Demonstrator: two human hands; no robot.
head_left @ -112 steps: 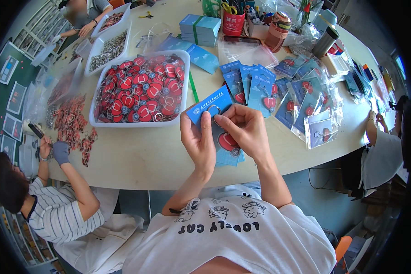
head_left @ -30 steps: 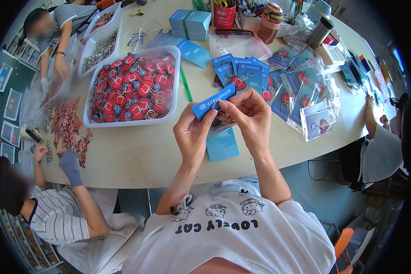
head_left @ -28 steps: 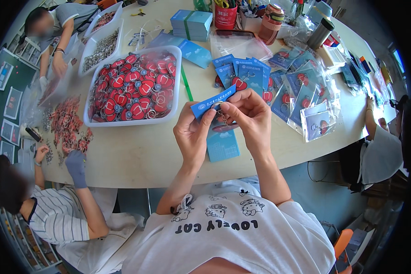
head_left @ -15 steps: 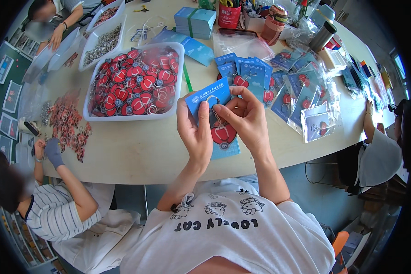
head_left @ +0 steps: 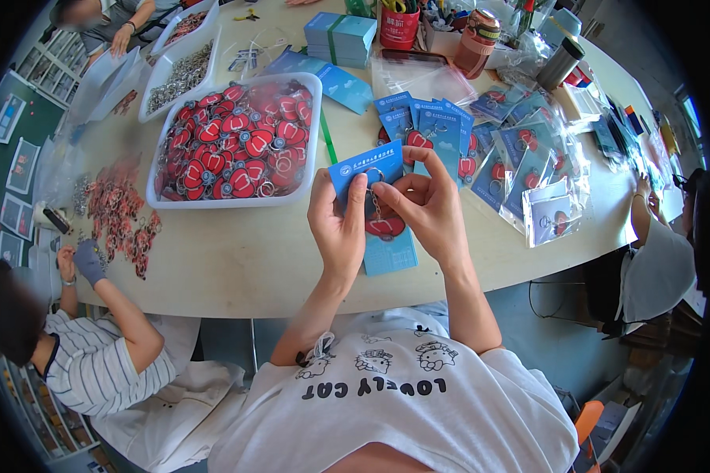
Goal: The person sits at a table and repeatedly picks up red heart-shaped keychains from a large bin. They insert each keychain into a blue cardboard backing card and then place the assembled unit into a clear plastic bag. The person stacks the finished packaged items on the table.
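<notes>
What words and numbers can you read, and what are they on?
I won't copy words, but they're here:
White T-shirt: dark letters, upside down.
Held blue card: small white print.
Red cup: pale characters.
Blue cards on table: too small to read.
Sheets at far left: too blurred.

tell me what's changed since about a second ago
The blue card has tipped to show more of its face. The left hand keeps hold of it, the right hand of its keyring. At upper left, a co-worker's hand has moved farther back. The white tub of red charms stays put.
</notes>
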